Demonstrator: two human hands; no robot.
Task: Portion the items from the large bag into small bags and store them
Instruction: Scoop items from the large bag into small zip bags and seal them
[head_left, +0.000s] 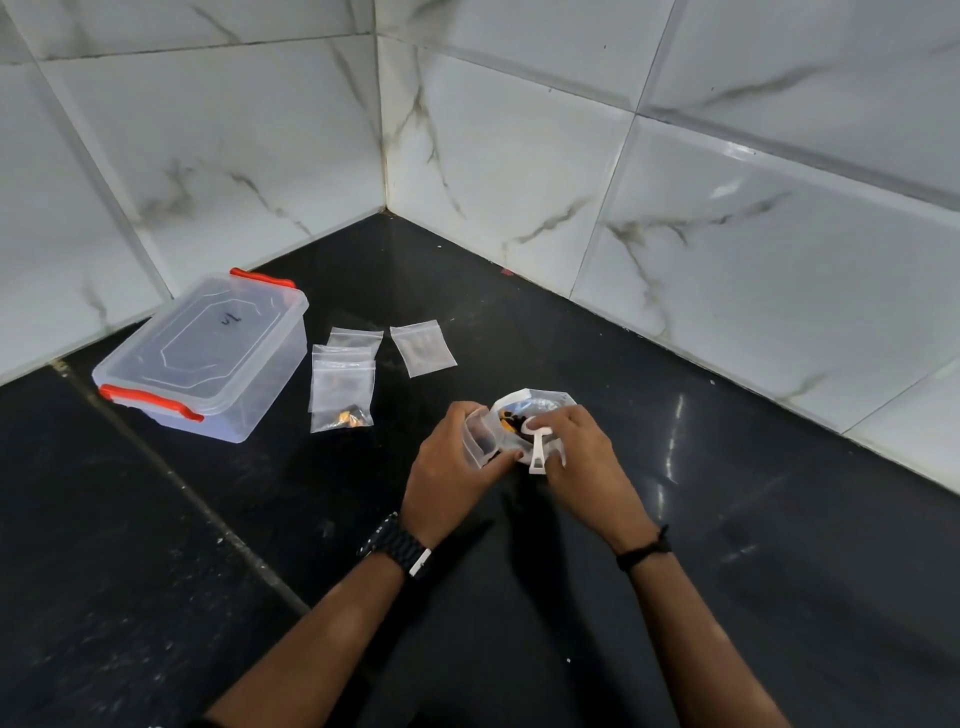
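Note:
My left hand (448, 467) pinches a small clear zip bag (480, 435) by its mouth, just left of the large bag (540, 402). The large bag lies open on the black counter with dark and orange pieces inside. My right hand (582, 457) grips a white plastic scoop (537, 446), whose bowl is at the large bag's opening. To the left lie small zip bags: one filled bag (343, 395) with orange and dark pieces at its bottom, one bag behind it (356, 339), and another (423, 347) further right.
A clear plastic storage box (208, 353) with a shut lid and red latches stands at the left, near the tiled wall. White marble-patterned tiles form a corner behind the black counter (727, 571).

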